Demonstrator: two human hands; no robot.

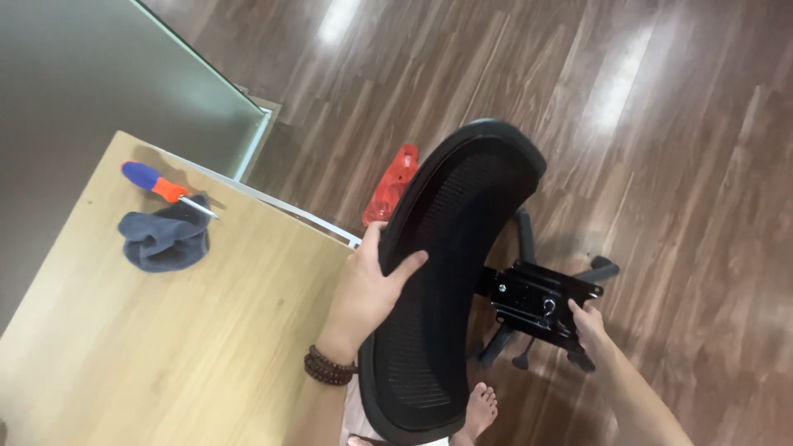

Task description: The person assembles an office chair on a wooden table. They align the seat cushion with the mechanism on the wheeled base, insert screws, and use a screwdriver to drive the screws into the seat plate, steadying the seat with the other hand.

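Two bare hands work on a black office chair, seen from a head camera looking straight down. The left hand (372, 289), with a dark bead bracelet (329, 367) at the wrist, is closed over the edge of the curved black mesh backrest (446, 272), fingers on the mesh and thumb along the rim; the grip seems to hold the backrest upright and steady. The right hand (588, 324) reaches down to the black metal mounting plate (541, 299) on top of the chair base (529, 330), fingers touching the plate's near edge; whether they pinch anything I cannot tell. The base stands on the dark wooden floor (677, 165), just beside a bare foot (479, 409).

To the left lies a light wooden tabletop (165, 347). On it, well apart from both hands, a blue and orange screwdriver (163, 188) rests touching a crumpled grey cloth (165, 239). A red plastic object (391, 186) lies on the floor behind the backrest. No containers are visible.
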